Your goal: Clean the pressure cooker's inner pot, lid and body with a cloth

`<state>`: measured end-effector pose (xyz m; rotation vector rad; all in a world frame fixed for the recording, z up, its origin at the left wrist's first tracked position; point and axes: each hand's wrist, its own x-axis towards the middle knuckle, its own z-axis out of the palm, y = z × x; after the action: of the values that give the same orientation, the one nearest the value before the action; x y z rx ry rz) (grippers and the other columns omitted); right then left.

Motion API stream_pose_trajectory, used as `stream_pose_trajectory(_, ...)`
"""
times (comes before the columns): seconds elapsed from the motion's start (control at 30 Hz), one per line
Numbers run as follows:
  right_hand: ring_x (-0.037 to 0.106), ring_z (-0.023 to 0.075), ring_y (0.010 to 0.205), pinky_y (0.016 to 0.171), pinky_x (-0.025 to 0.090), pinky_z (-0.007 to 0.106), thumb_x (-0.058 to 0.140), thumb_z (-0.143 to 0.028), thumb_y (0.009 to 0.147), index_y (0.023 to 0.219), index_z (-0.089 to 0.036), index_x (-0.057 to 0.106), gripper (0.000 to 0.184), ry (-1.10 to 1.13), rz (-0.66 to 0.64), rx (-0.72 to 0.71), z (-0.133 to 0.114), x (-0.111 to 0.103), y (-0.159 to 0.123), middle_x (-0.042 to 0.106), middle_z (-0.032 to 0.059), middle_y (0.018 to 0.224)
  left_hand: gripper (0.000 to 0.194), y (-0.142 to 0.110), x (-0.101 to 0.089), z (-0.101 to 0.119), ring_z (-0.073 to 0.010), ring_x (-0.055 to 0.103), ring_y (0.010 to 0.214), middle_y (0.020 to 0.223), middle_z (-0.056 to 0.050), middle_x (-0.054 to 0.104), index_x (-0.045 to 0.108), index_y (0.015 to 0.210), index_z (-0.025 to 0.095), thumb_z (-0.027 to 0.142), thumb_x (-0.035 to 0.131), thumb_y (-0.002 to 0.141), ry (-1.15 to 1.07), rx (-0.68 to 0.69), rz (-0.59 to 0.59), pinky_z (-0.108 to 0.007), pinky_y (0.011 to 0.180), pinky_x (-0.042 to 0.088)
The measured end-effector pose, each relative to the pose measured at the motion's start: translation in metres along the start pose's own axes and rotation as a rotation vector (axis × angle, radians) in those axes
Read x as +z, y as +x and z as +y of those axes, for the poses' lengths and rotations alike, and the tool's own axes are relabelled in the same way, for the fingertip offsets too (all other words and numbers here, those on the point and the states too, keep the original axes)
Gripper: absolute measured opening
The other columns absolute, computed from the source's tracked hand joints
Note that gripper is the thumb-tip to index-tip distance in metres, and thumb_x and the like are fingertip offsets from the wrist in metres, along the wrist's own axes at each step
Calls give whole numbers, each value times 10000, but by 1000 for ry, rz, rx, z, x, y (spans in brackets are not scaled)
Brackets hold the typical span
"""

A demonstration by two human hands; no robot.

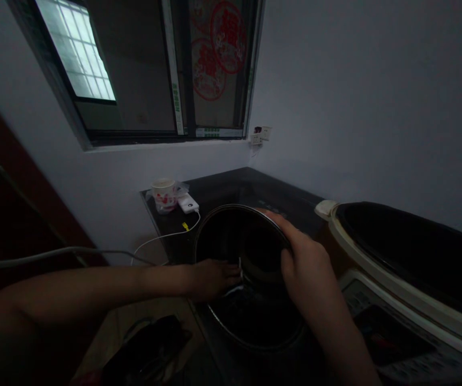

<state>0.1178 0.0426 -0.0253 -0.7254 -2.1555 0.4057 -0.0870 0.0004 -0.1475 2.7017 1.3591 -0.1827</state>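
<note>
A dark, round inner pot (255, 327) of a rice cooker is tilted so that its mouth faces me. My right hand (305, 254) grips its rim on the right, the thumb inside and the fingers around the outside. Inside the pot is my left hand (213, 279), fingers pressed together near the inner wall. Thin white edges of what looks like a tissue or cloth (234, 290) show around those fingertips; most of it is hidden under the hand. At the right stands the rice cooker body (349, 236), with a cream rim and a control panel on its front.
On the dark counter (231, 185), a paper cup (164, 194) in a plastic bag stands beside a white power bank (188, 203). Its white cable (154, 237) runs off the counter's left edge. Wall sockets (261, 135) sit in the corner. A black bag-like object (150, 348) lies below.
</note>
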Motion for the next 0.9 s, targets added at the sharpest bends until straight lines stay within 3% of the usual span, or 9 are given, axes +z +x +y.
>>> stream_pose_trajectory(0.1,604,204,1134,1005,455,390,340,21,701,1210,-195,605,613,-17,4,-2,0,2,-1,679,58,1161,483,-3,-12,-22,-263,441,1318,1402,-157,492,536,1306,137,125,507,824,189,-134,21,-429,1112,338)
stream_pose_trajectory(0.23,612,209,1128,988,473,395,347,22,715,1207,-210,605,603,-29,20,5,3,2,-1,674,55,1175,594,6,-40,-38,-262,319,1390,1441,-134,448,512,1335,121,-9,389,768,292,-281,152,-461,1158,256)
stream_pose_trajectory(0.3,615,209,1128,978,484,394,351,22,724,1214,-219,601,601,-23,30,18,5,0,-1,672,52,1182,652,11,-53,-41,-234,252,1417,1468,-119,417,470,1371,101,-35,340,747,296,-296,205,-424,1179,226)
stream_pose_trajectory(0.4,623,211,1118,970,494,405,347,27,720,1225,-219,594,613,-19,34,36,8,-2,-1,677,51,1171,681,13,-60,-42,-196,200,1433,1477,-94,412,449,1386,98,-35,328,729,312,-276,192,-380,1191,200)
stream_pose_trajectory(0.5,627,220,1112,970,494,426,350,24,711,1216,-210,602,612,-15,33,23,8,-1,-1,677,60,1174,651,8,-51,-40,-204,210,1432,1466,-87,429,494,1353,126,-20,366,731,330,-259,150,-397,1190,185)
stream_pose_trajectory(0.67,603,241,1147,980,484,445,355,22,731,1244,-187,591,602,-70,-11,31,-1,5,-2,666,80,1203,430,-7,-21,-28,-287,443,1315,1353,-153,545,613,1218,158,148,548,793,120,-113,69,-474,1109,324)
stream_pose_trajectory(0.77,598,243,1155,968,491,437,342,37,731,1258,-195,581,623,-102,-30,72,-8,8,-3,656,73,1223,446,-12,-10,-9,-288,440,1316,1391,-172,500,545,1297,143,237,511,862,-16,-32,42,-473,1103,326)
stream_pose_trajectory(0.9,560,244,1208,1004,466,443,336,52,714,1274,-197,564,654,-105,-45,83,-11,11,-5,621,70,1279,524,-7,-4,29,-272,323,1388,1483,-171,379,384,1416,124,209,412,900,-306,-14,82,-471,1135,267)
